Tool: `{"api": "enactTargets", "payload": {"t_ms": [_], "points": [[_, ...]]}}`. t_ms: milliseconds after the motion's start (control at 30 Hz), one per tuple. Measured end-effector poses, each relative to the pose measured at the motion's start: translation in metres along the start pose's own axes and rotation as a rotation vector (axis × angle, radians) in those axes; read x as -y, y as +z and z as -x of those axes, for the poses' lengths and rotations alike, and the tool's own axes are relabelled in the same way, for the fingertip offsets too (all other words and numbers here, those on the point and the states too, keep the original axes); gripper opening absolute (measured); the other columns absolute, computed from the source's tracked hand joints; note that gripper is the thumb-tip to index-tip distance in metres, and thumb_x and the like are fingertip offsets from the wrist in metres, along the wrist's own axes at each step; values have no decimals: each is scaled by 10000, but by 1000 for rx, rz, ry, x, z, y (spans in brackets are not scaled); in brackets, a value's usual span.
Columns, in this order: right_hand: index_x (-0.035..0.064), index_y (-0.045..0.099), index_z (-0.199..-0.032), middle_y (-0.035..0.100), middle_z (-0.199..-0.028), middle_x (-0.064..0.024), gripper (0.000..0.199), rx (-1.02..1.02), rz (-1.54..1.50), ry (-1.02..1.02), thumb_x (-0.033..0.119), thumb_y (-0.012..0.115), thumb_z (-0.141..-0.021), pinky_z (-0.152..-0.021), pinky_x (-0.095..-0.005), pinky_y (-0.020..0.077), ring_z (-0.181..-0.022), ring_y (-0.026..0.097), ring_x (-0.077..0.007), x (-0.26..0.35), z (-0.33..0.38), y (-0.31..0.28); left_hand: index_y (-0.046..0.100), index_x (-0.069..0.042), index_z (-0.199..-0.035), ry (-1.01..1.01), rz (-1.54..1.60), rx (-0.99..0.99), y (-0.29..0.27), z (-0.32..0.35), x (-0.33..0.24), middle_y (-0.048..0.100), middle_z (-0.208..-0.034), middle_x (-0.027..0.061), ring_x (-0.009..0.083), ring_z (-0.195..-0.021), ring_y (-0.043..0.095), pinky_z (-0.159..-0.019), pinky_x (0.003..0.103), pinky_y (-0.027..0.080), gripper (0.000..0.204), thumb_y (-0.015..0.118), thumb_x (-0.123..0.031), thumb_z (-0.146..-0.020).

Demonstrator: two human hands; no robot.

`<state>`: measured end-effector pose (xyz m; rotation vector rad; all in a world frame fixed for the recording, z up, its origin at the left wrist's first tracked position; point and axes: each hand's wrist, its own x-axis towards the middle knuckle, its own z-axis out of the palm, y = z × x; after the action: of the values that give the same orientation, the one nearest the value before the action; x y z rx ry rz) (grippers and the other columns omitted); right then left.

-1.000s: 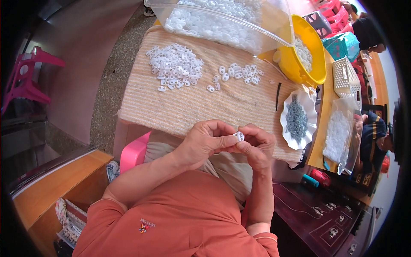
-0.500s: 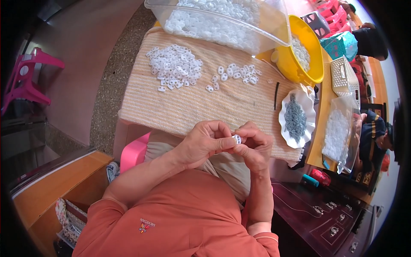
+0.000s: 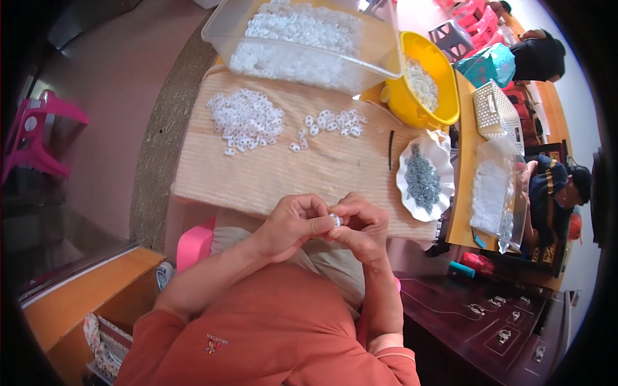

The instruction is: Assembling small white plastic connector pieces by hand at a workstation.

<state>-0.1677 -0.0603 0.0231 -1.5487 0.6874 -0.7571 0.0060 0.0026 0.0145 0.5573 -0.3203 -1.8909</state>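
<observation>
Just past the near edge of the table, above my lap, my left hand (image 3: 286, 225) and my right hand (image 3: 362, 226) meet at their fingertips. Both pinch one small white plastic piece (image 3: 335, 220) with openings in it; fingers cover much of it. On the striped cloth (image 3: 257, 177) beyond lies a large pile of white two-hole plastic pieces (image 3: 244, 119). To its right is a looser group of similar rounded pieces (image 3: 331, 121). A white wavy-edged dish (image 3: 405, 193) at the right holds a heap of small grey parts (image 3: 421, 179) resembling springs.
A clear bin (image 3: 380, 48) of white parts stands at the far edge, beside a yellow tub (image 3: 449, 83) holding more. A black strip (image 3: 391, 150) lies near the dish. Rightward are a perforated basket (image 3: 490, 112), a clear bag (image 3: 492, 196) and a seated person (image 3: 553, 193).
The view has shifted, so the table and its contents appear farther left and a little lower. Both hands keep their pinch on the white piece, which shows slightly less between the fingers.
</observation>
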Motion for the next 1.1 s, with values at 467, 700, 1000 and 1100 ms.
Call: {"api": "enactTargets", "payload": {"t_ms": [467,700,1000,1100], "points": [[-41,605,-1020,647,-882,-62,257,-94,388,130,-59,703,-784,-722,-252,530,-775,642,-135,8,-2,-30,583,-29,-952,-62,141,-39,-5,-2,-3,622,-1056,122,150,-873,624,-800,296,540,108,632,-106,-896],[-43,630,-1064,651,-837,-63,254,-643,347,-114,72,681,-844,-630,-239,519,-668,614,-115,65,-68,-92,585,-9,-962,-49,108,-26,-5,-3,-1,589,-1113,155,125,-840,617,-759,255,543,108,627,-81,-893],[11,662,-909,654,-825,-147,151,-252,953,-75,84,672,-778,-696,-355,503,-782,648,-283,48,-86,-72,602,-15,-958,-2,9,-105,-3,-4,-3,603,-1040,95,95,-804,597,-717,244,528,99,634,-78,-889],[-8,663,-931,665,-852,-161,189,-76,1035,36,65,687,-759,-694,-352,501,-769,651,-302,26,-76,-49,607,-18,-957,0,-3,-127,-4,-4,-2,615,-999,68,90,-788,596,-699,235,528,109,644,-91,-885]]}}
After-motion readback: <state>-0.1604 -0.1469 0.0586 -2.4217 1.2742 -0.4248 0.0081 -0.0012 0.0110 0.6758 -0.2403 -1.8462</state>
